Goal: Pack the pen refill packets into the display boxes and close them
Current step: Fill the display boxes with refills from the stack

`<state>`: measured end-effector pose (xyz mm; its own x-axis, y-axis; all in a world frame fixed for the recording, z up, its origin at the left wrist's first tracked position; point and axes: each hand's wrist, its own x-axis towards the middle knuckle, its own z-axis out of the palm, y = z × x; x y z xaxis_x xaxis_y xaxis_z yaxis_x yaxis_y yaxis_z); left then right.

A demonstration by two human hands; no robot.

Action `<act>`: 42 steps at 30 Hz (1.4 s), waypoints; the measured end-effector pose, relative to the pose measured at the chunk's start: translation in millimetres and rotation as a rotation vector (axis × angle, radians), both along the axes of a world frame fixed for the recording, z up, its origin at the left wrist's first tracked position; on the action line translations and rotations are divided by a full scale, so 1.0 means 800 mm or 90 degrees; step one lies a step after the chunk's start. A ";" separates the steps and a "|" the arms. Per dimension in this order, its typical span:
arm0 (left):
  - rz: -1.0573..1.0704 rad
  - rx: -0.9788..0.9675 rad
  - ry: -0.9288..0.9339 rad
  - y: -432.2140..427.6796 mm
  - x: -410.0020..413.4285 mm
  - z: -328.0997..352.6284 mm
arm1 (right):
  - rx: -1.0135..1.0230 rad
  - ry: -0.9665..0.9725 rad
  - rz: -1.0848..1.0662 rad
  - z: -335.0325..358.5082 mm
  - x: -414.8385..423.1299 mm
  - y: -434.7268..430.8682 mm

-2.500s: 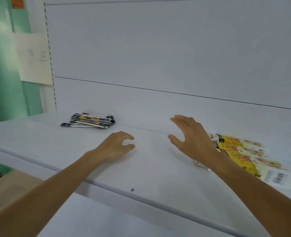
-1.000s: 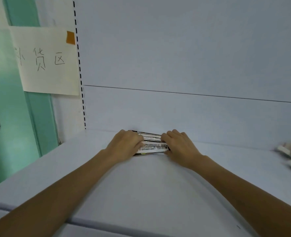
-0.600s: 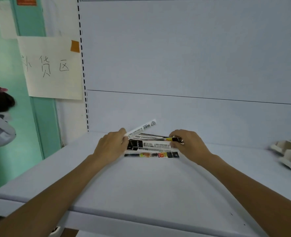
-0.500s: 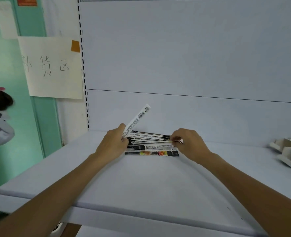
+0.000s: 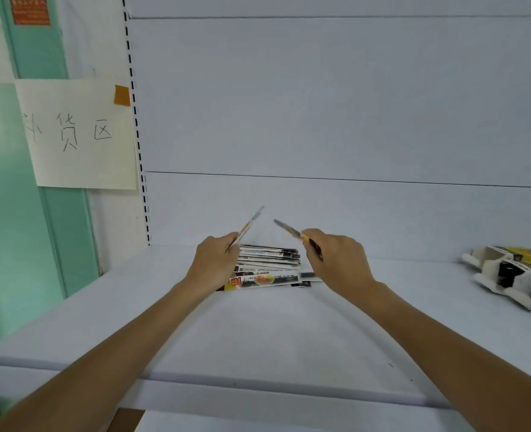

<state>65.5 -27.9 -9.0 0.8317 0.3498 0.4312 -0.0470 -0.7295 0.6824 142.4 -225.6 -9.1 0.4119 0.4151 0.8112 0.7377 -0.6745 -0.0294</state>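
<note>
A loose stack of pen refill packets [image 5: 268,266] lies on the white shelf [image 5: 267,332] near the back panel, between my hands. My left hand [image 5: 214,263] pinches one thin packet [image 5: 250,224] that tilts up and to the right. My right hand [image 5: 339,260] grips another packet [image 5: 289,229] that points up and to the left. Both raised packets are blurred. Display boxes [image 5: 519,277], white and yellow with dark openings, lie at the right edge of the shelf, partly cut off by the frame.
A paper sign [image 5: 80,135] with handwritten characters is taped to the left upright beside the green wall [image 5: 5,232]. The shelf's front edge [image 5: 226,385] runs below my forearms. The white back panel [image 5: 320,104] rises right behind the stack.
My right hand has lifted a packet off the stack, so each hand now holds one raised packet. The left hand's packet has tipped edge-on to the camera.
</note>
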 end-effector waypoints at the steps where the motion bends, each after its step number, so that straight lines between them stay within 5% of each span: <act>1: 0.006 0.015 0.000 -0.002 0.002 0.000 | 0.003 -0.027 -0.001 0.001 -0.001 -0.001; 5: 0.054 0.021 0.077 -0.024 0.010 0.001 | -0.096 -0.174 0.003 0.004 -0.010 0.001; 8: -0.077 -0.278 0.144 -0.052 0.010 0.004 | -0.146 -0.254 0.029 -0.003 -0.026 0.015; 10: -0.185 -0.412 0.178 -0.064 0.011 0.008 | -0.162 -0.272 0.065 -0.014 -0.031 0.027; 16: -0.222 -0.460 0.163 -0.055 0.014 0.014 | -0.215 -0.196 0.205 -0.030 -0.028 0.019; 21: -0.194 -0.344 0.129 -0.064 0.013 0.012 | -0.173 -0.185 0.218 -0.029 -0.031 0.016; 30: -0.114 0.166 0.027 -0.052 0.024 -0.004 | -0.153 -0.148 0.122 -0.026 -0.011 -0.009; 33: -0.105 0.326 0.029 -0.052 0.016 -0.009 | -0.183 -0.137 -0.002 -0.020 0.000 -0.020; 39: -0.219 0.403 0.042 -0.060 0.014 -0.015 | -0.303 -0.025 -0.023 -0.015 0.012 -0.030; 42: -0.170 0.443 0.061 -0.071 0.019 -0.011 | -0.302 -0.036 -0.004 -0.008 0.008 -0.045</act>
<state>80.9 -84.7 -18.0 0.8953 -0.1962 0.3999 -0.2467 -0.9659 0.0783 149.1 -261.3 -15.5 0.3756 0.7432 0.5536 0.7256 -0.6075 0.3233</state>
